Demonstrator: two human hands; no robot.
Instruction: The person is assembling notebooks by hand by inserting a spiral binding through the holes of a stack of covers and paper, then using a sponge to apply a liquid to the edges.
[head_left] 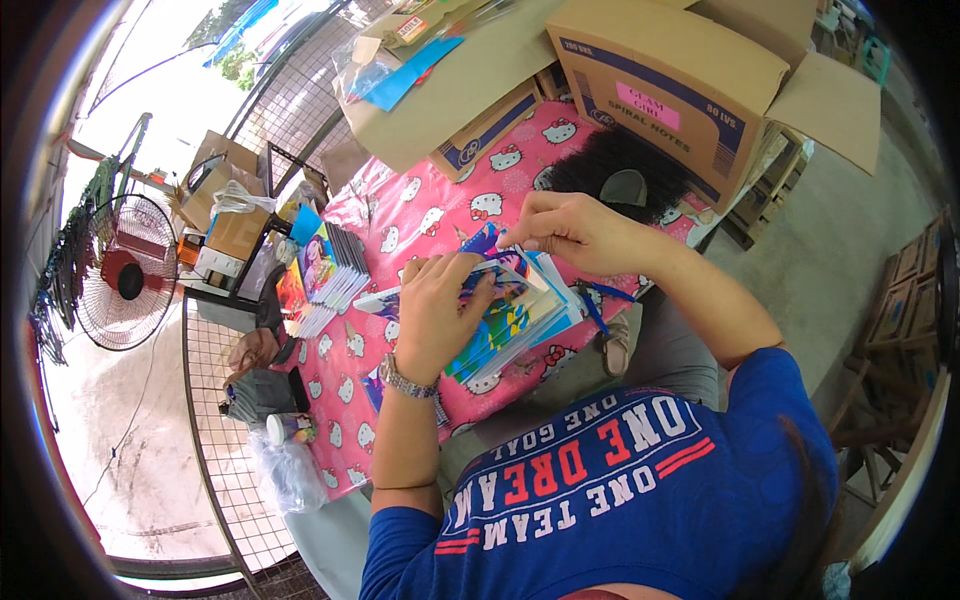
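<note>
A stack of notebooks with colourful covers (pixel 510 325) lies on the table in front of me. My left hand (pixel 440 305), with a watch on its wrist, presses and grips the top notebook (pixel 515 285) from its left side. At that notebook's far edge, my right hand (pixel 570 232) is closed in a pinch. What sits between its fingertips is too small to make out. A blue-handled tool (pixel 597 305) lies just right of the stack. Beyond my right hand is a pile of thin black strands (pixel 590 170), with a dark rounded piece (pixel 624 188) on it.
The table has a pink cat-print cover (pixel 345 385). More notebooks (pixel 335 270) are stacked at the left. Large cardboard boxes (pixel 660 85) stand at the far side. A plastic bag (pixel 287 470) and a white-lidded jar (pixel 285 429) are near left; a fan (pixel 125 275) stands beyond.
</note>
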